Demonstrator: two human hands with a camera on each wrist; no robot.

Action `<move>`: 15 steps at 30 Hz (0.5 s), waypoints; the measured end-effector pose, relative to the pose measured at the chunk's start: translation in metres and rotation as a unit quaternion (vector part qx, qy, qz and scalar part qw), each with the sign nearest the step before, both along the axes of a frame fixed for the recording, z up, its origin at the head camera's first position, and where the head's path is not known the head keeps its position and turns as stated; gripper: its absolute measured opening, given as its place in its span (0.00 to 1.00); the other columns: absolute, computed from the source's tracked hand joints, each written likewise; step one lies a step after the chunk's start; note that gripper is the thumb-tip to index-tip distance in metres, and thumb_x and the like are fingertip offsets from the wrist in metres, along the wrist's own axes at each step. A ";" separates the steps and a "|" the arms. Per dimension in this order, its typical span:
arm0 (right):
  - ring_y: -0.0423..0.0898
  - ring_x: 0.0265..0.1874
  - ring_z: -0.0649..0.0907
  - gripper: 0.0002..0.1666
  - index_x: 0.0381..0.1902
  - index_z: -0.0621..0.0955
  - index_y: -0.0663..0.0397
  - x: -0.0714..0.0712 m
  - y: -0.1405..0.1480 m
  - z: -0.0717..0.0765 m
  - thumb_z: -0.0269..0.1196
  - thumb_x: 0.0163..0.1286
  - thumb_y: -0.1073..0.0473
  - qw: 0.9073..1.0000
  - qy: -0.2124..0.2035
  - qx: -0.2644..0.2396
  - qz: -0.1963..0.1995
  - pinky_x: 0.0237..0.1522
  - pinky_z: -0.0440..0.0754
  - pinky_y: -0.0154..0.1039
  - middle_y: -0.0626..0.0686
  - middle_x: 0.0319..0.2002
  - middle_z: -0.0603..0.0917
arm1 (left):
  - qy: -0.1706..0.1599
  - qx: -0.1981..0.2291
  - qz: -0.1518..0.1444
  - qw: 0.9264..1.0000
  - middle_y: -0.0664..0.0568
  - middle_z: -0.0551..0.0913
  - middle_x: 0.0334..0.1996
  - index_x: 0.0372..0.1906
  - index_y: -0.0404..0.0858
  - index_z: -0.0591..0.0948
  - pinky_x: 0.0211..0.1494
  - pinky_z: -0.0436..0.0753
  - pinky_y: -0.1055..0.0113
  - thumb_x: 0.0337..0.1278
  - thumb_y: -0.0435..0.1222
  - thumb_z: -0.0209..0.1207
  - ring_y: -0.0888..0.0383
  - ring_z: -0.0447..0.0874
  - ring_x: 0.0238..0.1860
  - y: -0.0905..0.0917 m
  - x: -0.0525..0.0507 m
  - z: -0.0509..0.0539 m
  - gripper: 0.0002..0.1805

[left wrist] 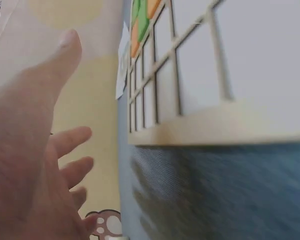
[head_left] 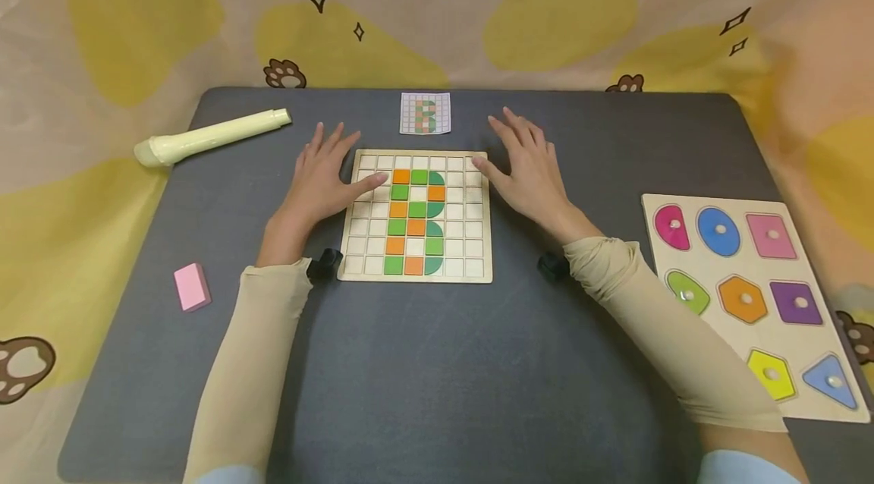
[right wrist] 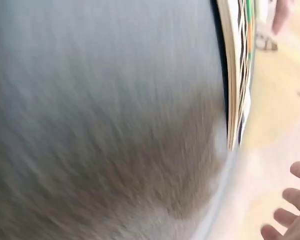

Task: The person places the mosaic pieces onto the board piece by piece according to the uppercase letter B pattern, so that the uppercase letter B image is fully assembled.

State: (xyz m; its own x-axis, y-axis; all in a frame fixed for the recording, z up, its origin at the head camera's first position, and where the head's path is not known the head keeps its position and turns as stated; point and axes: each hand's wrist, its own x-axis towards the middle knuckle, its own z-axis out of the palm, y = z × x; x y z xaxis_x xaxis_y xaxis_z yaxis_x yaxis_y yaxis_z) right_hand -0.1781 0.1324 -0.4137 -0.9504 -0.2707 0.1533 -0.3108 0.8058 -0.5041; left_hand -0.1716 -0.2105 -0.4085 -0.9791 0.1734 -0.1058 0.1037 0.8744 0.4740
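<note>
A square wooden grid board lies mid-table, with orange, green and dark green rounded tiles forming a letter B among white squares. Over its left edge hovers my left hand, fingers spread and the thumb reaching above the board. The left wrist view shows that hand raised beside the board, holding nothing. On the other side, my right hand has its fingers extended, its thumb near the top right corner. Just beyond the board lies a small paper card printed with the same B pattern.
A pale yellow microphone-shaped stick lies at the back left of the dark table. Nearer on the left sits a pink block. A wooden shape puzzle with knobbed pieces rests at the right, partly under my right forearm. Patterned cloth hangs behind.
</note>
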 end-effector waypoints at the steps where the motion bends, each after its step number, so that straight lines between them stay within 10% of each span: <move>1: 0.59 0.85 0.54 0.45 0.86 0.61 0.43 -0.005 0.002 0.001 0.59 0.80 0.35 1.000 0.006 0.015 -0.009 0.79 0.57 0.70 0.53 0.87 0.53 | 0.008 -0.006 0.000 1.000 0.47 0.41 0.89 0.88 0.47 0.53 0.87 0.34 0.34 0.65 0.69 0.59 0.45 0.23 0.88 0.001 -0.002 0.001 0.56; 8: 0.53 0.88 0.34 0.49 0.88 0.46 0.33 -0.021 0.004 0.009 0.43 0.80 0.23 0.992 -0.035 0.093 -0.073 0.87 0.37 0.62 0.47 0.88 0.34 | 0.066 -0.060 0.020 0.996 0.60 0.26 0.87 0.88 0.61 0.39 0.87 0.22 0.41 0.59 0.82 0.44 0.55 0.12 0.85 0.012 -0.016 0.005 0.59; 15: 0.52 0.83 0.19 0.52 0.87 0.34 0.26 -0.021 0.004 0.012 0.33 0.75 0.16 0.984 -0.094 0.120 -0.094 0.83 0.19 0.60 0.41 0.84 0.19 | 0.053 -0.107 0.014 0.993 0.62 0.17 0.83 0.86 0.62 0.31 0.85 0.18 0.41 0.60 0.84 0.35 0.54 0.08 0.84 0.018 -0.015 0.009 0.58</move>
